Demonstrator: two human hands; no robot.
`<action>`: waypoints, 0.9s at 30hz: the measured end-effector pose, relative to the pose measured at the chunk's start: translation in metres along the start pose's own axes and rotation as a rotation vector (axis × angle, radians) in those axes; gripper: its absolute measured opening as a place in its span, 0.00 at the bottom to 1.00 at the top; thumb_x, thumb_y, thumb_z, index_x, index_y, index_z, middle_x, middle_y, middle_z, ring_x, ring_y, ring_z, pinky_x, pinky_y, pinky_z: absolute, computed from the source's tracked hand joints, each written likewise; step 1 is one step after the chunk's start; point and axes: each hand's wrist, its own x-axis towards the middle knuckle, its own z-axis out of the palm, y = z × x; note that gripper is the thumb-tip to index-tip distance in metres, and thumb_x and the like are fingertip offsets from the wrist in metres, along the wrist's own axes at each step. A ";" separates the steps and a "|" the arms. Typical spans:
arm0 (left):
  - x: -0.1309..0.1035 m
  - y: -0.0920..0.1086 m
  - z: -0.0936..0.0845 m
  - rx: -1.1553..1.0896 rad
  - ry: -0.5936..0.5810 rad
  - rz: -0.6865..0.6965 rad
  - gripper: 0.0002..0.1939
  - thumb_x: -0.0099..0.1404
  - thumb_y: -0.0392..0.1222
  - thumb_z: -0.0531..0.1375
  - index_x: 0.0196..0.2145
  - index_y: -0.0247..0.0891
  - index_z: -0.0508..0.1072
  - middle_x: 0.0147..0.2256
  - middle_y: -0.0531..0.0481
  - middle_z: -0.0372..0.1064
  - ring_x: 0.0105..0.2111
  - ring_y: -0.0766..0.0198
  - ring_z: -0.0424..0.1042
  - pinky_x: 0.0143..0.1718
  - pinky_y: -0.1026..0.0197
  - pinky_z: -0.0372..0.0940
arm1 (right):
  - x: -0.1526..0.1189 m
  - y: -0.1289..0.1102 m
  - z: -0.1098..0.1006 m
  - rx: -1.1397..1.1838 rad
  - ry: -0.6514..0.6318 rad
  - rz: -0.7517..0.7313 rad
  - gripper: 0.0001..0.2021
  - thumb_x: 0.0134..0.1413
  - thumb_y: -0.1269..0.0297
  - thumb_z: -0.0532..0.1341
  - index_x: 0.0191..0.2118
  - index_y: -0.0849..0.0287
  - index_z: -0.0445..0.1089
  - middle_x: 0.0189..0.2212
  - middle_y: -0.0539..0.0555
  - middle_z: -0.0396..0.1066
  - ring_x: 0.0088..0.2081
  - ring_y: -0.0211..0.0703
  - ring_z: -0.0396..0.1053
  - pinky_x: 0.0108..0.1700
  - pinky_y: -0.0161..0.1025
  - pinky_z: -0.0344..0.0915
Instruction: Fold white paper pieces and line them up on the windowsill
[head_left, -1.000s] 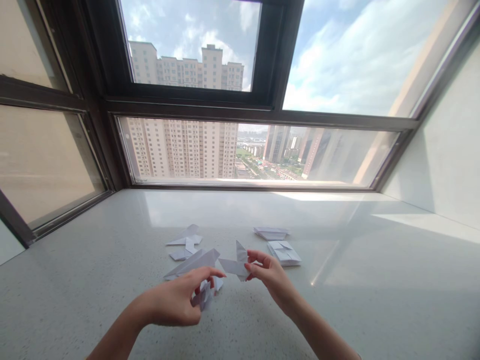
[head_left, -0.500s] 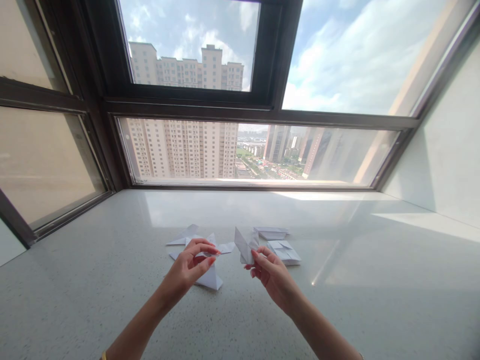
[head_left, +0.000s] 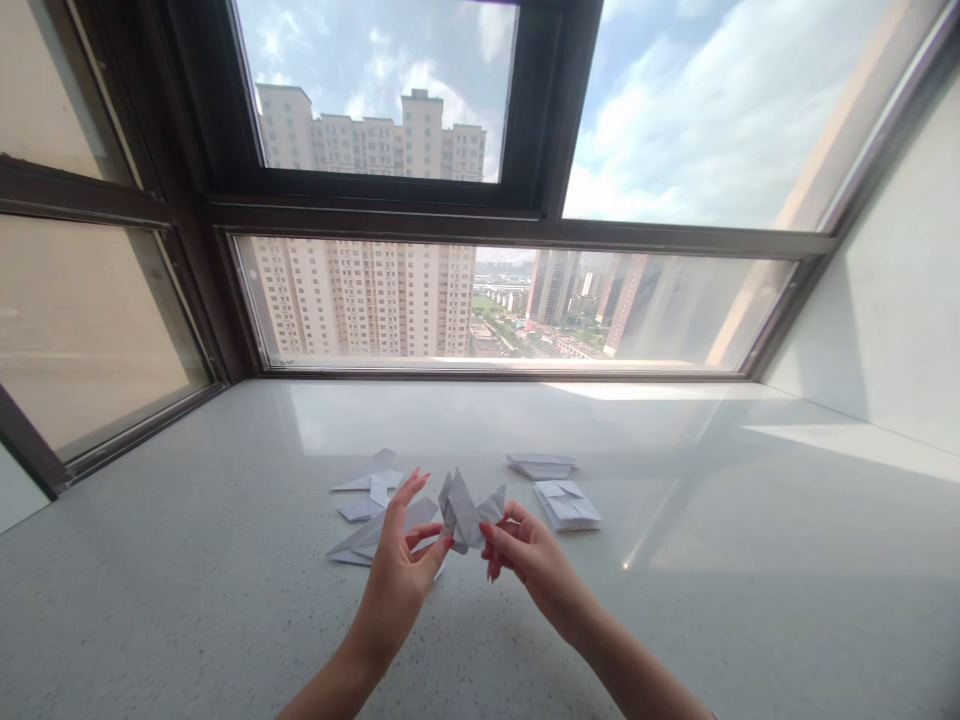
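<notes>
Bright daylight, entering through window ahead. Sky [head_left: 697,120] near-clipped in clouds. Window frame [head_left: 480,228] backlit, dark. Counter [head_left: 750,610] glossy: pale reflections at far side, sunlit strip at right, small glint right of right hand [head_left: 529,545]. Right wall [head_left: 900,300] partly shadowed. Wide-angle lean toward edges. Folded paper [head_left: 461,512] soft, creases low-contrast. Distant buildings [head_left: 577,290] hazy.

On the speckled white sill [head_left: 690,520], pointed white paper pieces [head_left: 356,546] lay left of the held, angular white paper figure [head_left: 460,512], a square white paper packet [head_left: 568,505] right.
</notes>
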 end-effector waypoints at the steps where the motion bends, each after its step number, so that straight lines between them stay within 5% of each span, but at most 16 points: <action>1: 0.000 -0.002 0.001 -0.067 -0.001 -0.056 0.31 0.53 0.40 0.60 0.53 0.45 0.53 0.57 0.44 0.46 0.41 0.60 0.67 0.42 0.59 0.62 | 0.001 0.002 0.000 -0.034 -0.017 -0.014 0.20 0.35 0.50 0.65 0.24 0.59 0.57 0.15 0.45 0.65 0.14 0.32 0.61 0.19 0.32 0.58; 7: 0.000 -0.006 0.006 -0.322 -0.053 -0.251 0.20 0.47 0.40 0.64 0.40 0.34 0.72 0.50 0.40 0.61 0.48 0.51 0.62 0.48 0.57 0.57 | 0.001 0.006 -0.001 -0.124 -0.002 -0.078 0.19 0.37 0.49 0.63 0.25 0.59 0.57 0.16 0.45 0.66 0.15 0.33 0.63 0.19 0.32 0.60; 13: -0.005 0.001 0.010 -0.444 -0.085 -0.326 0.21 0.46 0.38 0.63 0.40 0.34 0.72 0.41 0.43 0.71 0.44 0.54 0.66 0.48 0.56 0.56 | 0.001 0.006 -0.002 -0.179 0.036 -0.070 0.19 0.37 0.49 0.63 0.25 0.59 0.59 0.16 0.46 0.67 0.18 0.36 0.66 0.20 0.33 0.61; 20: -0.004 0.000 0.011 -0.439 -0.070 -0.330 0.20 0.47 0.42 0.64 0.40 0.33 0.72 0.42 0.42 0.69 0.43 0.54 0.66 0.45 0.58 0.58 | 0.001 0.007 -0.002 -0.217 0.061 -0.069 0.19 0.37 0.49 0.63 0.25 0.60 0.59 0.16 0.46 0.66 0.18 0.36 0.66 0.20 0.33 0.60; 27: -0.002 -0.012 0.009 -0.264 0.008 -0.296 0.16 0.43 0.46 0.66 0.28 0.32 0.74 0.48 0.42 0.63 0.41 0.55 0.68 0.37 0.62 0.61 | 0.000 0.010 -0.003 -0.227 0.035 -0.058 0.18 0.36 0.50 0.64 0.24 0.60 0.60 0.16 0.47 0.66 0.18 0.35 0.65 0.21 0.33 0.59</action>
